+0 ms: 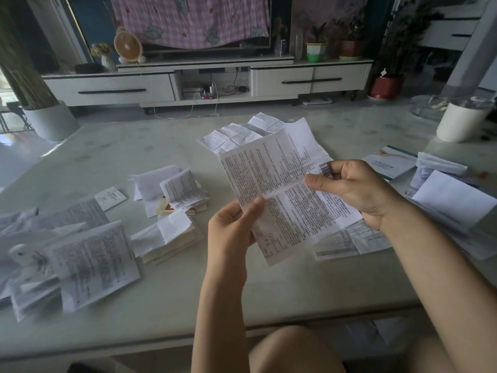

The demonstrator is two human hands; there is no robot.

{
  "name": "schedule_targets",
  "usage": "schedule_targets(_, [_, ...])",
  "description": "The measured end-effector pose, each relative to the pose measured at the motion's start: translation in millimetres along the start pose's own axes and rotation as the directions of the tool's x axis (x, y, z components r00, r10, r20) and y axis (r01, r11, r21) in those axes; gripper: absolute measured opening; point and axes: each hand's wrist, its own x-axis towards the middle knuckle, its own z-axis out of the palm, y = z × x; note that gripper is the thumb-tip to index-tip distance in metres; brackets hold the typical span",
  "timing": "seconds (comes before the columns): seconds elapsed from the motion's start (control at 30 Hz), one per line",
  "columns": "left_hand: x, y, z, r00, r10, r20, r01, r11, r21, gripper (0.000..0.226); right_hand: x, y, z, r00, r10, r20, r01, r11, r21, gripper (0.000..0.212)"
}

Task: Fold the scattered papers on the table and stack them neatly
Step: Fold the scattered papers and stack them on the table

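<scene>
left hand (233, 229) pinching printed sheet (285, 200) at its left edge, right hand (355, 191) pinching its right side, held above table (166, 286), folded papers (172, 208) scattered left

The leaflet (285, 211) carries print too small to read.

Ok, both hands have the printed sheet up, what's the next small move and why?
Probably fold the printed sheet in half along its middle crease. The left hand and right hand each pinch an edge near that crease, the sheet is spread open, and folded papers already lie on the table to the left.
</scene>
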Motion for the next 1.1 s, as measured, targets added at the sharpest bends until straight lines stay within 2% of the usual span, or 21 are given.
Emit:
schedule_targets(0.23, [-3,4,1,0.998,-0.062,0.027,0.064,0.997,-0.053,0.035,0,1,0,1.000,0.014,-0.001,-0.014,1.000,-0.006,0.014])
schedule_targets(0.37, [-3,7,1,0.994,-0.024,-0.111,0.030,0.998,0.050,0.019,1,2,3,0.998,0.031,0.052,-0.035,0.995,0.089,0.018])
schedule_targets(0.47, [-4,14,-7,0.989,-0.018,-0.149,0.042,0.986,0.163,0.021,-1,3,6,0.989,0.099,0.107,-0.109,0.990,0.093,0.012])
schedule_targets(0.5, [-3,19,-12,0.987,-0.011,-0.158,0.046,0.975,0.219,0.023,-1,2,7,0.989,0.126,0.074,-0.130,0.990,0.061,0.008])
schedule_targets(0.53, [-2,24,-19,0.985,0.010,-0.169,0.040,0.958,0.286,0.022,-1,1,7,0.994,0.109,-0.022,-0.109,0.994,-0.013,0.007])
schedule_targets(0.57, [-1,32,-25,0.984,0.034,-0.173,0.033,0.929,0.368,0.021,-2,0,6,0.984,0.003,-0.181,-0.032,0.987,-0.159,0.006])
schedule_targets(0.6, [2,40,-29,0.986,0.055,-0.159,0.025,0.886,0.463,0.023,-5,-6,7,0.921,-0.217,-0.323,0.089,0.925,-0.368,0.005])
schedule_targets(0.63, [5,51,-31,0.990,0.079,-0.114,0.002,0.814,0.581,0.030,-10,-16,14,0.819,-0.470,-0.329,0.245,0.805,-0.540,0.010])
schedule_targets(0.67, [9,60,-31,0.995,0.090,-0.040,-0.039,0.728,0.685,0.033,-16,-30,24,0.720,-0.661,-0.208,0.418,0.654,-0.631,0.018])
schedule_targets(0.7, [13,68,-28,0.995,0.092,0.038,-0.088,0.641,0.762,0.033,-21,-44,37,0.669,-0.743,-0.025,0.556,0.522,-0.646,0.024])
schedule_targets(0.73, [15,77,-23,0.989,0.088,0.116,-0.145,0.552,0.821,0.033,-22,-54,49,0.661,-0.735,0.150,0.633,0.440,-0.636,0.029])
schedule_targets(0.8, [18,91,-13,0.973,0.093,0.212,-0.232,0.370,0.900,0.041,-16,-65,66,0.700,-0.603,0.382,0.659,0.340,-0.671,0.028])
schedule_targets(0.83, [20,98,-9,0.963,0.097,0.253,-0.270,0.276,0.922,0.046,-11,-67,68,0.735,-0.532,0.420,0.634,0.321,-0.704,0.022])
schedule_targets(0.87, [21,102,-8,0.953,0.094,0.288,-0.302,0.200,0.932,0.051,-7,-69,67,0.784,-0.454,0.424,0.594,0.346,-0.727,0.019])
schedule_targets(0.93, [24,107,-4,0.935,0.051,0.351,-0.353,0.047,0.934,0.054,-3,-73,62,0.853,-0.339,0.396,0.516,0.444,-0.732,0.020])
schedule_targets(1.03, [27,111,1,0.924,-0.025,0.382,-0.381,-0.149,0.913,0.049,0,-76,61,0.871,-0.255,0.420,0.488,0.545,-0.682,0.016])
schedule_targets(1.1, [29,113,5,0.921,-0.081,0.382,-0.390,-0.225,0.893,0.043,3,-75,59,0.872,-0.236,0.429,0.471,0.642,-0.605,0.010])
